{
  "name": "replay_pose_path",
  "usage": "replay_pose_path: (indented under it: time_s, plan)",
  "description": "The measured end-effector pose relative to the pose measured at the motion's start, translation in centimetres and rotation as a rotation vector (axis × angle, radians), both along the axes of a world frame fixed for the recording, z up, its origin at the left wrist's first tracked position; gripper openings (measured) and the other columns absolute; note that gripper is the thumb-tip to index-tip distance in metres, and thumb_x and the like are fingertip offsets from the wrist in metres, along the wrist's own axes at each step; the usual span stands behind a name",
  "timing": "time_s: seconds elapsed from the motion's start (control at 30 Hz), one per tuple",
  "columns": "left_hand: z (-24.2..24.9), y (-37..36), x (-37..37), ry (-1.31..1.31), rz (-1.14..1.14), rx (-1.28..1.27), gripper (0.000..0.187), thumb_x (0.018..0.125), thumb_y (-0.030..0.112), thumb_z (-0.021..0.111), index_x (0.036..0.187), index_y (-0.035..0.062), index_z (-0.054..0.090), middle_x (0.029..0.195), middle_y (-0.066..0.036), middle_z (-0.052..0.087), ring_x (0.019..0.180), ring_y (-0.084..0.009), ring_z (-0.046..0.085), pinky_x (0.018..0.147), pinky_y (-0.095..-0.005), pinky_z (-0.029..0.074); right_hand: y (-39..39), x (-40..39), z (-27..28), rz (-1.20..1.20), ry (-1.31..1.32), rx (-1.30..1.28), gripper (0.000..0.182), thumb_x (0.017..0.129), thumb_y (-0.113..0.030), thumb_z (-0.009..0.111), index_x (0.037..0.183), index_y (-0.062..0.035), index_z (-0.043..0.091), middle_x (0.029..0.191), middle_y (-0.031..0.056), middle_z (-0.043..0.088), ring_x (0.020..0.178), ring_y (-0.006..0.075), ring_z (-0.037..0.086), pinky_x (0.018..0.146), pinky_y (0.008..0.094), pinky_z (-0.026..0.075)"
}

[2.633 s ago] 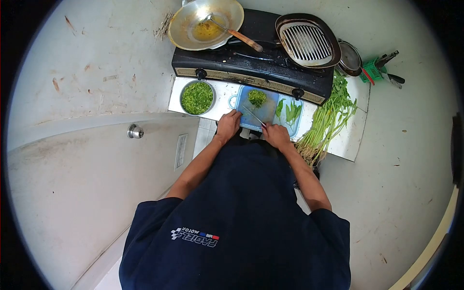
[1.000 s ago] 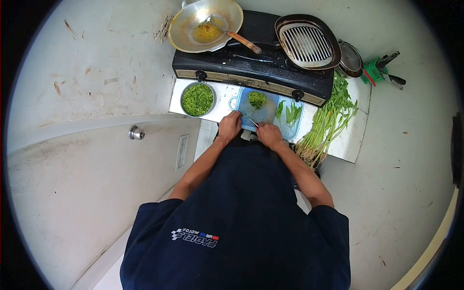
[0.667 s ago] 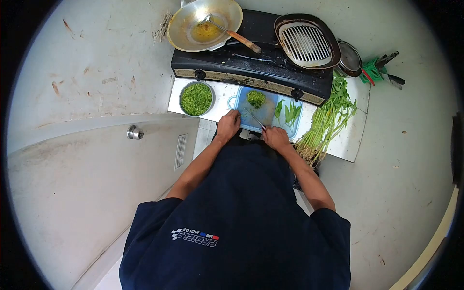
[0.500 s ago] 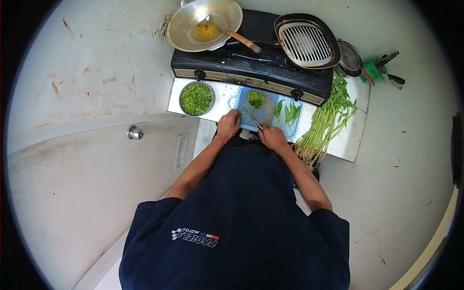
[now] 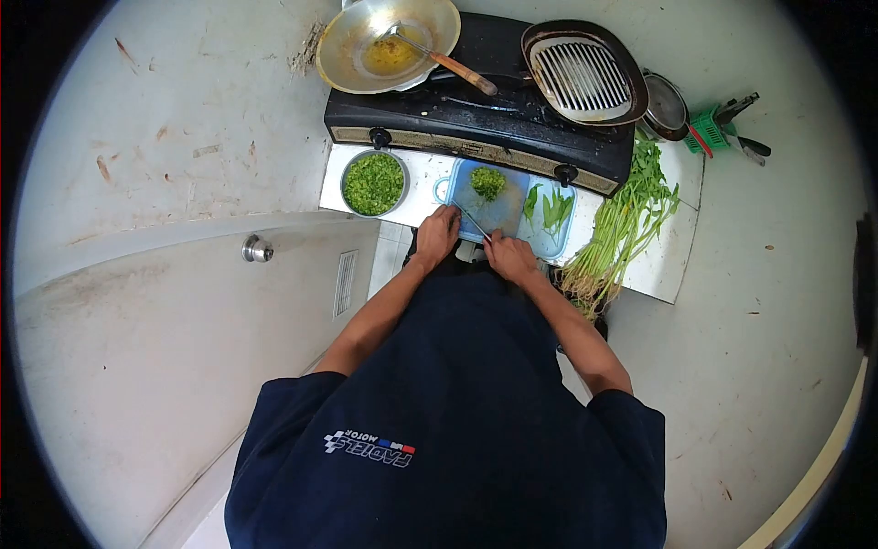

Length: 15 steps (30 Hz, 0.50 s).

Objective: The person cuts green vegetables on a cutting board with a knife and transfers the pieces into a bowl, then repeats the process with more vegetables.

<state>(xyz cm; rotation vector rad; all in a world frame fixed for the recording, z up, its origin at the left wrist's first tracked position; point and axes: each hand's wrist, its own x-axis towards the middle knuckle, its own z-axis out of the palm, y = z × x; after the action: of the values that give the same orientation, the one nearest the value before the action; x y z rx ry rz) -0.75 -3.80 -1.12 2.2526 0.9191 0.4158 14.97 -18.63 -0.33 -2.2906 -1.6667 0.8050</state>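
Gripping a knife (image 5: 473, 221), the right hand (image 5: 510, 257) angles its blade across the blue cutting board (image 5: 494, 212); the left hand (image 5: 437, 234) presses the board's near-left edge, steadying it, chopped greens (image 5: 487, 183) heaped farther back.

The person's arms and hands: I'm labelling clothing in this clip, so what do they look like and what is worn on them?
Both arms are bare from above the elbow down; the left hand and right hand wear no gloves, and no rings or watch can be made out. Short sleeves of a dark navy T-shirt cover the upper arms; it bears a small white, blue and red logo.
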Motion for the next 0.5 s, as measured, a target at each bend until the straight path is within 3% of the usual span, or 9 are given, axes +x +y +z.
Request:
replay_pose_path:
  time_s: [0.2,0.3,0.5]
  plan:
    - [-0.2,-0.1,0.0,0.040,0.010,0.008,0.010,0.095,0.010,0.065,0.101,0.0027,0.068,0.094,-0.018,0.067,0.081,-0.0436,0.067,0.072,-0.0519,0.055,1.9,-1.2,-0.9,0.011,-0.028,0.082,0.037,0.106,-0.031,0.051,0.098,0.0045,0.060,0.074,0.0245,0.072,0.070,0.0421,0.073,0.066,0.0528,0.059]
    - [-0.1,-0.1,-0.2,0.039,-0.001,0.003,0.010,0.096,0.010,0.065,0.101,0.0027,0.068,0.094,-0.018,0.067,0.081,-0.0433,0.067,0.073,-0.0517,0.055,1.7,-0.9,-0.9,0.034,-0.063,0.049,0.034,0.105,-0.030,0.052,0.098,0.0007,0.064,0.078,0.0215,0.074,0.074,0.0383,0.075,0.069,0.0509,0.061]
    - [-0.5,-0.2,-0.1,-0.014,0.015,0.009,0.011,0.096,0.011,0.065,0.102,0.0030,0.068,0.095,-0.018,0.067,0.083,-0.0432,0.067,0.074,-0.0511,0.055,-0.9,0.0,-0.9,0.014,-0.080,0.064,0.036,0.106,-0.031,0.051,0.097,0.0026,0.063,0.073,0.0223,0.073,0.068,0.0385,0.074,0.067,0.0493,0.061]
